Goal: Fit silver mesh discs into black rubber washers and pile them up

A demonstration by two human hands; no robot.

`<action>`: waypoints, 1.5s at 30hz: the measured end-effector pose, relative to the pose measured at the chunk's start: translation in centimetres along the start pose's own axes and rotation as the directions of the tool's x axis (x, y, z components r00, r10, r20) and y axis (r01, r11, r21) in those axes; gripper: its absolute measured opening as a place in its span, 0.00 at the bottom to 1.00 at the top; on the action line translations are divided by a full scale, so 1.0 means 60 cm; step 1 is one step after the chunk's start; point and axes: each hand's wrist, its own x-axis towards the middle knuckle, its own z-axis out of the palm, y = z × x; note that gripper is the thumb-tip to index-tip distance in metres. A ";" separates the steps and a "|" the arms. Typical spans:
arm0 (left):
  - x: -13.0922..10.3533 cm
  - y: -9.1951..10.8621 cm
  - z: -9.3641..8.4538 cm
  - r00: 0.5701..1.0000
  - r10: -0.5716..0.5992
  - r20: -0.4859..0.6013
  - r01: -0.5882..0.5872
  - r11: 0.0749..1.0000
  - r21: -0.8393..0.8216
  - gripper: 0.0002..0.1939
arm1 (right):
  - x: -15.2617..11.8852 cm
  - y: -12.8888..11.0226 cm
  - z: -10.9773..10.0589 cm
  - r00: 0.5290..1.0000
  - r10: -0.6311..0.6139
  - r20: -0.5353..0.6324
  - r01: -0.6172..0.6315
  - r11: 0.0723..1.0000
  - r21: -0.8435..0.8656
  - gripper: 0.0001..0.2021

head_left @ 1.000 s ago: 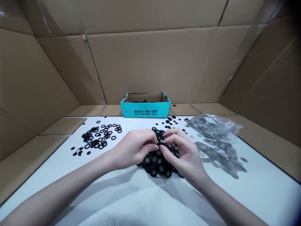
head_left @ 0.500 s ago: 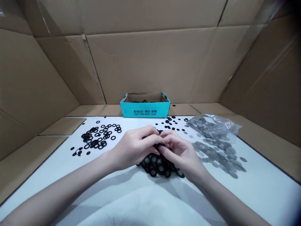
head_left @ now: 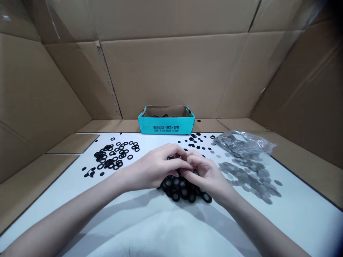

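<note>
Cardboard walls enclose a white table on three sides. The landmark is the central pile of black rings fitted with grey mesh, lying mid-table. To the right of the pile, near it, grey discs spread loosely over the table, and behind these lies a clear bag holding more discs. To the left of the pile, well apart, sits a looser scatter of empty black rings. Behind the pile, at the table's far edge, stands a teal box with black parts visible inside; a few black pieces lie between box and pile. The left hand and right hand meet directly over the pile's far side, fingertips touching one another. Both hands have the fingers curled inward and pinched together on a small black part, largely hidden between them; which hand bears it cannot be told. The heels of both hands rest at the pile's edges.
</note>
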 end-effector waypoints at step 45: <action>-0.158 -0.316 -0.074 0.393 -0.920 0.010 0.781 0.339 0.524 0.17 | -0.077 0.170 -0.221 0.971 0.006 -0.241 -0.196 0.599 -0.777 0.14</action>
